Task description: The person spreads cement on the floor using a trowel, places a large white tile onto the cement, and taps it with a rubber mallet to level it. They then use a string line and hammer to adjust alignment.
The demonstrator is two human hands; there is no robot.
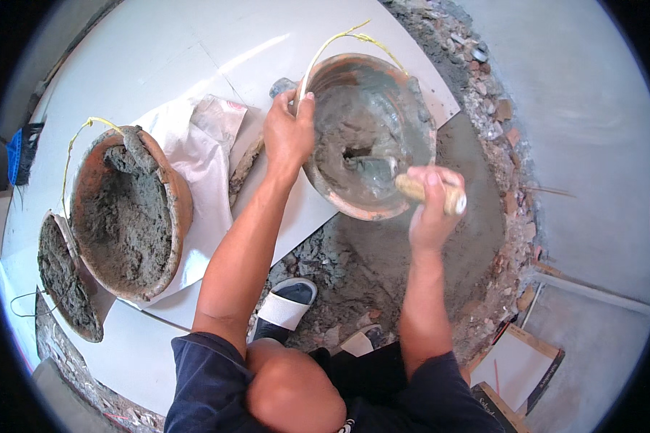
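Note:
An orange bucket (pixel 318 189) with wet grey cement in it is tilted toward me. My left hand (pixel 290 130) is closed on its left rim, beside the pale wire handle (pixel 330 40). My right hand (pixel 436 206) is wrapped round the wooden handle of a trowel (pixel 378 167) at the bucket's near right side. The trowel's blade lies in the wet mix, partly covered, next to a dark hollow.
To the left stands a second bucket (pixel 183 206) of thicker grey mortar, beside another mortar-filled container (pixel 97 328). A white sack (pixel 198 155) lies on the large pale tiles (pixel 173 50). Rubble (pixel 509 137) lines the right; cardboard boxes (pixel 549 375) sit lower right. My sandalled foot (pixel 285 310) is near.

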